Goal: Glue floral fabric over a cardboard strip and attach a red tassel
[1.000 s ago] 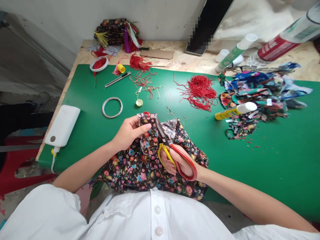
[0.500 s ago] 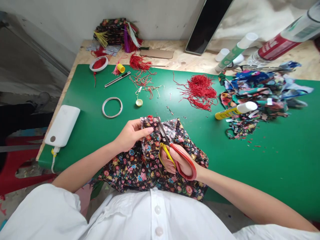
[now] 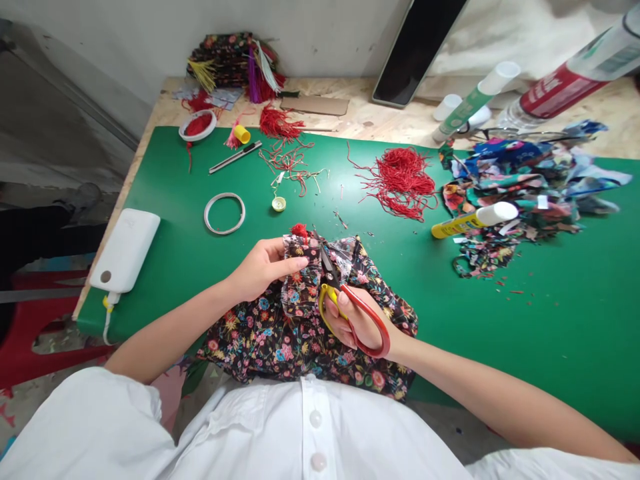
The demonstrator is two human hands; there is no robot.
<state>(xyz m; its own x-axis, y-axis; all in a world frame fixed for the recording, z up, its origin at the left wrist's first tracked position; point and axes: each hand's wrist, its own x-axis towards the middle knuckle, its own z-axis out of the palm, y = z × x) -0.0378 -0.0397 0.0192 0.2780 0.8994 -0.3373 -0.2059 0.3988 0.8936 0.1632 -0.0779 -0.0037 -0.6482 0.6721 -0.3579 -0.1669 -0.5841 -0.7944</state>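
Note:
My left hand (image 3: 265,270) pinches the upper left part of a black floral fabric (image 3: 300,343), thumb on top. The cloth is bunched along the table's near edge, against my white shirt. In my right hand (image 3: 363,320) is a pair of scissors (image 3: 329,275) with red and yellow handles. Their dark blades point away from me and lie at the cloth's upper edge, just right of my left thumb. Some red thread (image 3: 299,231) sticks out beyond the fabric above my left fingers.
A bundle of red cord (image 3: 403,183) lies ahead, with fabric scraps (image 3: 520,177) and a glue stick (image 3: 473,221) on the right. At left are a white ring (image 3: 225,214), a utility knife (image 3: 235,158) and a power bank (image 3: 125,250). A phone (image 3: 417,53) leans at the back.
The scissor blades have come closer together and their tips sit slightly lower and further right. More red thread shows above the fabric's edge. My left hand has barely shifted.

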